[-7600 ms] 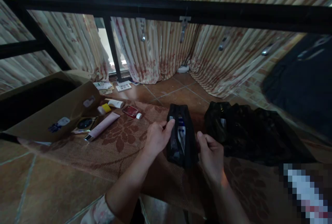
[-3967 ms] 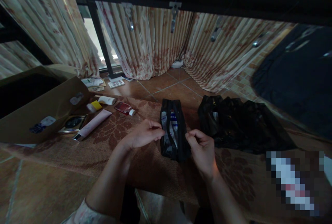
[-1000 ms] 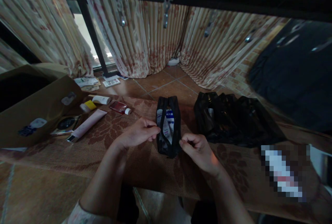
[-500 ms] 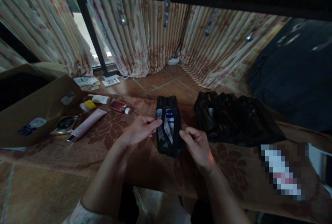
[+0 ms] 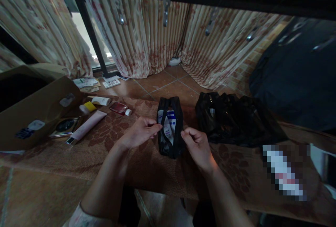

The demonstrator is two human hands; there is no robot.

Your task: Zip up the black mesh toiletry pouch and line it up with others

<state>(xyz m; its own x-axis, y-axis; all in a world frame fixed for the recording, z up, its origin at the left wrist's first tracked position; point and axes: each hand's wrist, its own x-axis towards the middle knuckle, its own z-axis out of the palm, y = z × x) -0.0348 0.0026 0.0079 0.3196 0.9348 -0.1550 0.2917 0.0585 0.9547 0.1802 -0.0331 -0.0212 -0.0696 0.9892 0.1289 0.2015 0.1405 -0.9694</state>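
Note:
A small black zip pouch [image 5: 178,143] stands on the brown patterned cloth in front of me, its top parted. Inside it shows a white and blue packet [image 5: 170,123] with print too small to read. My left hand [image 5: 141,131] pinches the pouch's left edge between thumb and fingers. On the opposite side, my right hand [image 5: 197,147] is closed on the right edge, fingertips curled in. To the right of my right hand lie several black pouches [image 5: 236,120] side by side, partly see-through.
At left is an open cardboard box [image 5: 44,111]. Beside it lie a pink tube [image 5: 88,126], a white tube [image 5: 101,101], a yellow-capped item [image 5: 88,107], a flat dark round item in a case [image 5: 65,126] and a red bottle with a white cap [image 5: 119,108]. A blurred-out item [image 5: 285,174] lies at right.
Both hands keep hold of the pouch edges. The packet inside shows slightly more of its face, and the whole view has shifted a little.

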